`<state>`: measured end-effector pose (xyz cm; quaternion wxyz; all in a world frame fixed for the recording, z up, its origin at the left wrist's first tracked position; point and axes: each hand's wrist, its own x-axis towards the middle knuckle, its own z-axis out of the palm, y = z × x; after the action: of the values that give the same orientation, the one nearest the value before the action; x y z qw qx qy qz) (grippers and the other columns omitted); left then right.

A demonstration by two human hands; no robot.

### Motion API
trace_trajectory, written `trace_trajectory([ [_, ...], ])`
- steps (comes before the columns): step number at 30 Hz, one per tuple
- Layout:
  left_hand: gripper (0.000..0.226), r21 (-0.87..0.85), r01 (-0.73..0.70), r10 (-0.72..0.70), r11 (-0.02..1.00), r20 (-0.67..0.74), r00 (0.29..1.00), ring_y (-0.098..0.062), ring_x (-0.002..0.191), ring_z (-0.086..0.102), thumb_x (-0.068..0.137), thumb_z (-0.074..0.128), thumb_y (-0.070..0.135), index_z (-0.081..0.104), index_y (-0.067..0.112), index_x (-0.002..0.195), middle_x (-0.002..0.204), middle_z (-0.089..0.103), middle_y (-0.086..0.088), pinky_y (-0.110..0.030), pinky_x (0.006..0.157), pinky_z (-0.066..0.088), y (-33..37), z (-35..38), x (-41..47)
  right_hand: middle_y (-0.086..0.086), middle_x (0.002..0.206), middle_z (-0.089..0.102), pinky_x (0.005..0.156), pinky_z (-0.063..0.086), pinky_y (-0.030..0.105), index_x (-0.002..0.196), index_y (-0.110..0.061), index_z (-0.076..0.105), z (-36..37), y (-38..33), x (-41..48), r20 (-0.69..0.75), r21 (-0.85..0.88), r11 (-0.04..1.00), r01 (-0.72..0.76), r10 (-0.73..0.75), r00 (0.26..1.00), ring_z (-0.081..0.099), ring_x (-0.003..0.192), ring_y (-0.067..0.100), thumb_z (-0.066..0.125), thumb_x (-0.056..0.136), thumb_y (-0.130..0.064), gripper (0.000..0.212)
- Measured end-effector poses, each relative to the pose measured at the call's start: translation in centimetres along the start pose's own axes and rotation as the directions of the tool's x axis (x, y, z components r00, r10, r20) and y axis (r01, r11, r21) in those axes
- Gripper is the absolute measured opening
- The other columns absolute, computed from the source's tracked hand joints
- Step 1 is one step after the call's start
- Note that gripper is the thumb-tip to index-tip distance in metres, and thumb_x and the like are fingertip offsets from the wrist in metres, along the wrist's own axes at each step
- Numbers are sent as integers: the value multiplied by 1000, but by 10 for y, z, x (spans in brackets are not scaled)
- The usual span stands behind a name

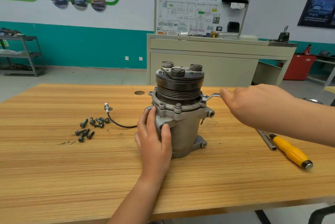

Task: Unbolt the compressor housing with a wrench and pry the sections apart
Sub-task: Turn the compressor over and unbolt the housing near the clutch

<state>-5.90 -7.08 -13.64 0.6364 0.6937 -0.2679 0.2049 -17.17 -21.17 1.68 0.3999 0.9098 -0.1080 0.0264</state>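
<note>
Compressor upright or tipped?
Upright. The compressor stands on end on the table, pulley on top; the left hand holds its side, the right hand holds the wrench.

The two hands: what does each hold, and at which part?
The right hand grips the wrench by its handle end; the left hand holds the compressor at its housing side.

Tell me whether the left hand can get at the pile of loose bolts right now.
Probably yes, once the left hand lets go of the compressor. The loose bolts lie on the table just left of it, only a thin black wire between.
</note>
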Motion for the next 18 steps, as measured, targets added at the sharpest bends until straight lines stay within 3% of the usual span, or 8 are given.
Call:
trace_trajectory([
  [5,42,0,-8,8,1000,5,1000,7,125,23,84,25,52,22,48,126,135,27,14,-44,111,26,0,1,1,-3,81,43,41,25,20,136,-15,6,23,24,16,-97,-84,994,66,-74,993,42,56,11,43,93,-12,57],
  [7,42,1,-9,9,1000,7,1000,5,126,24,85,25,52,21,48,126,135,27,14,-44,111,26,0,1,1,0,99,60,55,44,23,136,-11,24,35,29,28,-232,-19,992,123,-124,965,60,75,17,49,90,-6,52],
  [8,42,4,-9,9,1000,7,1000,3,127,24,85,25,52,22,47,127,135,27,14,-45,111,26,-1,1,0,6,101,66,66,53,32,130,-6,41,41,29,35,-326,17,988,151,-137,935,65,80,22,56,85,2,48],
  [10,43,15,-16,16,1000,4,1000,5,126,23,85,25,52,23,45,127,135,27,14,-45,110,26,-1,0,1,16,88,71,76,54,50,102,4,64,54,24,51,-545,154,971,184,-72,835,69,71,28,66,68,18,37],
  [13,41,20,-22,22,1000,7,1000,16,122,19,85,25,52,22,47,126,133,25,18,-43,111,25,-1,0,1,16,82,71,77,53,53,87,4,67,59,10,67,-670,230,951,204,3,742,68,67,26,67,67,20,25],
  [15,41,14,-20,20,1000,12,1000,22,121,17,84,26,51,22,47,125,133,24,19,-43,111,24,-1,0,1,17,80,69,73,54,50,88,5,67,58,6,64,-686,330,921,208,82,723,66,65,28,65,74,15,18],
  [17,41,6,-15,15,1000,13,1000,17,123,19,84,26,51,21,47,125,134,26,17,-45,112,24,0,0,1,15,66,64,51,51,36,93,6,64,53,8,49,-668,509,842,181,254,699,55,50,25,58,82,7,13],
  [18,41,0,-13,13,1000,10,1000,11,125,21,84,26,50,21,47,125,135,26,15,-46,112,24,1,0,1,10,59,57,43,42,27,97,6,62,49,10,38,-636,604,779,171,341,692,47,43,21,54,85,3,15],
])
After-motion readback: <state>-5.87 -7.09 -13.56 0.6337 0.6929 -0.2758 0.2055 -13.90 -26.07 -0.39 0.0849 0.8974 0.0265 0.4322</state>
